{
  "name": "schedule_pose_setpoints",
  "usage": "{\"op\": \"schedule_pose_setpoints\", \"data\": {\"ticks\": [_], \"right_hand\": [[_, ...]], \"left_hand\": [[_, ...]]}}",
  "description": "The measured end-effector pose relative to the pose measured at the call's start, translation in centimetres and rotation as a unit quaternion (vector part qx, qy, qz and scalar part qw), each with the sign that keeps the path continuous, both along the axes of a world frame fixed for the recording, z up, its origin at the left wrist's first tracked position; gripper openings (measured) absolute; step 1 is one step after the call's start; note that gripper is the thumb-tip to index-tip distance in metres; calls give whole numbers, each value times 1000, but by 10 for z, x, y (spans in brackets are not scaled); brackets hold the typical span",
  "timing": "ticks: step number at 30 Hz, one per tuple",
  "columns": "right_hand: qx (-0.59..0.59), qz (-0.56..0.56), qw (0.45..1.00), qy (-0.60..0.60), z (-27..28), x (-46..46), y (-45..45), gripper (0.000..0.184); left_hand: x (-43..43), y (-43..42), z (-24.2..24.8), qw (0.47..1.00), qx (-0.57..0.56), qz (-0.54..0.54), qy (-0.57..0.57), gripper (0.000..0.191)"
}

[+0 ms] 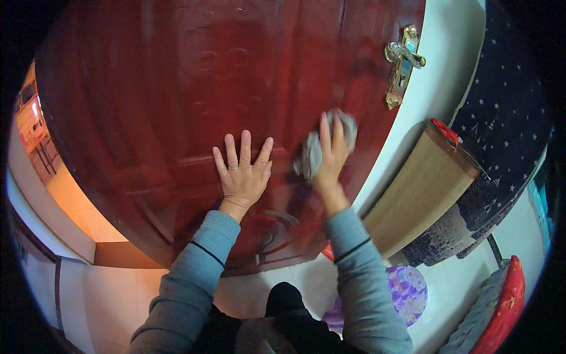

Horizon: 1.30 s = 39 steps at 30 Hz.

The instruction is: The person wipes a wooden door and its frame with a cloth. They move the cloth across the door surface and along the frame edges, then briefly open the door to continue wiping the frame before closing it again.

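Note:
A dark red panelled door [221, 88] fills the middle of the head view. My left hand [245, 175] lies flat against it with fingers spread, a ring on one finger, holding nothing. To its right, my right hand [332, 150] presses a bunched grey cloth [313, 155] to the door surface; the cloth and fingers are slightly blurred. Up and to the right of that hand is an ornate gold-coloured lever handle [404, 55] on a plate with a keyhole.
Right of the door, a rolled tan mat [420, 190] leans beside dark star-patterned fabric [504, 110]. A purple floral round object [407, 294] and a red cushion-like item [502, 305] are at lower right. An opening with a lit tiled floor [73, 199] shows at left.

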State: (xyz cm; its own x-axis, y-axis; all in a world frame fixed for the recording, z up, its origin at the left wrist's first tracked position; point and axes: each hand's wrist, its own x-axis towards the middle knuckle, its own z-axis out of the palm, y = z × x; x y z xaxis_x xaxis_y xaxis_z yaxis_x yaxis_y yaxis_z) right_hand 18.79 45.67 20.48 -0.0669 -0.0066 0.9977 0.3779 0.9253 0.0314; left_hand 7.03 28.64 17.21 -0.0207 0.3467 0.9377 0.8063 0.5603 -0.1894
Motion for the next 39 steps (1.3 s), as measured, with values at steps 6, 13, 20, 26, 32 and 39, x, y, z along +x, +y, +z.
{"op": "schedule_pose_setpoints", "data": {"ticks": [6,13,20,26,32,39], "right_hand": [[85,24,994,61,158,-7,5,51],[-22,-25,990,134,0,13,40,47],[-487,282,721,404,-167,7,21,51],[-89,-24,982,166,-21,1,30,52],[-44,3,993,105,84,11,46,56],[-218,-28,975,-42,-106,-18,-22,36]], "left_hand": [[1,0,1,1000,-5,5,0,57],[2,-3,2,1000,-10,8,3,57],[-1,-2,-3,1000,-6,22,10,57],[-1,-2,-4,999,-5,29,15,57],[1,0,-4,999,4,40,10,57],[6,0,0,1000,3,24,15,56]]}}
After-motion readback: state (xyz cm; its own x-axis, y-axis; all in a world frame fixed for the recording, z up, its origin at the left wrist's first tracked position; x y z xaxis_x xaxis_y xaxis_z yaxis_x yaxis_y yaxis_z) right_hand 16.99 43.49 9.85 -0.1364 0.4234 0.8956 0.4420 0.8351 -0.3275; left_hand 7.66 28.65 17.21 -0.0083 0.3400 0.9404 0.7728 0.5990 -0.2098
